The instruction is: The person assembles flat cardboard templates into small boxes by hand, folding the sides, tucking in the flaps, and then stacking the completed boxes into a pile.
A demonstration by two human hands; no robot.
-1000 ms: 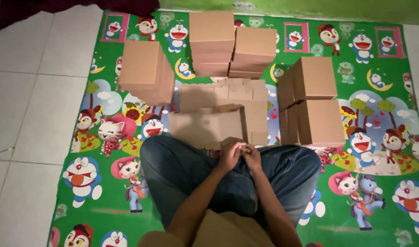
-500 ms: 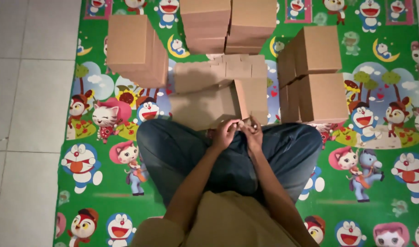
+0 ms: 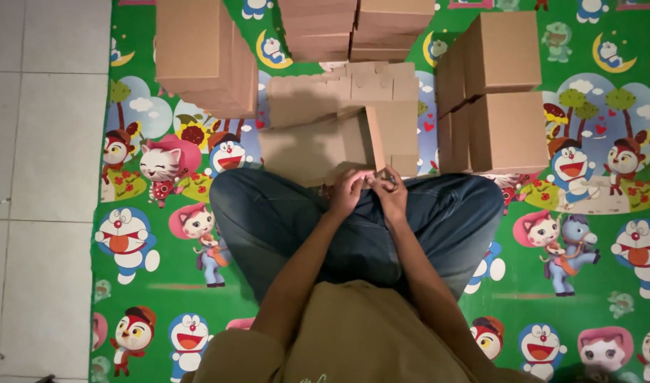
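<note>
I sit cross-legged on a green cartoon-print mat (image 3: 162,234). My left hand (image 3: 347,190) and my right hand (image 3: 392,193) meet in front of my knees, pinching the near edge of a half-folded brown cardboard box (image 3: 318,145) that lies on the mat. One flap (image 3: 376,138) of it stands up just beyond my fingers. Beyond it lie flat unfolded cardboard blanks (image 3: 360,89).
Finished brown boxes stand around: a stack at the left (image 3: 197,53), two stacks at the back (image 3: 353,28), and stacked boxes at the right (image 3: 498,96). White floor tiles (image 3: 37,142) lie left of the mat.
The view has tilted down and closer, so the boxes sit higher in frame. My hands stay together at the box's near edge, and its flap has risen.
</note>
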